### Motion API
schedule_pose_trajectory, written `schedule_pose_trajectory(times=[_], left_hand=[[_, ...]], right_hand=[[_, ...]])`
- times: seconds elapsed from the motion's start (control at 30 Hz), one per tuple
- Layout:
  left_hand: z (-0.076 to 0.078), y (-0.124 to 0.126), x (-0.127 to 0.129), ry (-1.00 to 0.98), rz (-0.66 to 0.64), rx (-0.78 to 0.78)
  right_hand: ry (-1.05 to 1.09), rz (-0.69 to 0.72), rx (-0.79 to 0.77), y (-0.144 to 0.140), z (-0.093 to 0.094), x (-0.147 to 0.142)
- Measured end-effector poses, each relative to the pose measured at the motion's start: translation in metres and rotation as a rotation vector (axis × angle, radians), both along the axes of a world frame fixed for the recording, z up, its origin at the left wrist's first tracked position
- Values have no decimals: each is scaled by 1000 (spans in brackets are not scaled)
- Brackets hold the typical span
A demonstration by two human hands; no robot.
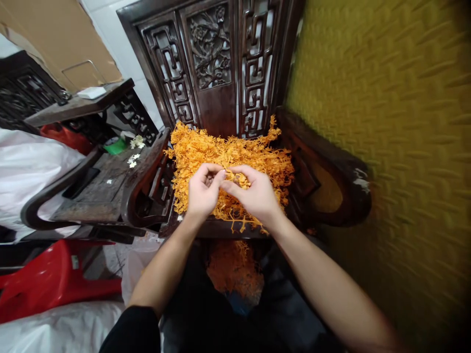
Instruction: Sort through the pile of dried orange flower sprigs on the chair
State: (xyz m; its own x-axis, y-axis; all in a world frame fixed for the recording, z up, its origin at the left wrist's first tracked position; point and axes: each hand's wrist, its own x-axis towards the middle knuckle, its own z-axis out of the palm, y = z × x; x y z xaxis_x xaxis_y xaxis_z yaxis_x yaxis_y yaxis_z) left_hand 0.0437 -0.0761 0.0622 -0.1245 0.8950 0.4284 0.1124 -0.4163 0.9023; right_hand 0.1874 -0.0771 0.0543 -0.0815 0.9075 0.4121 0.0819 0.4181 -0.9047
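Both grips pinched on one orange sprig [235,177] at frame centre: left hand [203,190], right hand [253,193], above orange pile [228,152] on carved chair [221,73] seat.

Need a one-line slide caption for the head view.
Both hands, left hand and right hand, pinch an orange sprig over an orange heap on a carved chair.

A dark carved wooden chair seat [206,228] is carrying a loose heap of orange plastic sprigs [228,157].
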Motion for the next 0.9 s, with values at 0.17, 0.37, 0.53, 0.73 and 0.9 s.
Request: schedule_pose_trajectory(times=[0.17,0.37,0.53,0.73,0.9], left_hand=[[-2,1,4,39,81,-17],[-8,41,-43,-57,442,46],[-10,36,-43,-187,62,-34],[-2,4,-14,-240,-331,-308],[3,0,-15,-225,-352,-362]], right_hand=[[-201,-185,246,-4,0,-4],[-163,-275,366,-18,11,6],[135,11,-72,-7,12,16],[321,22,-230,7,5,20],[144,-8,-218,7,5,21]])
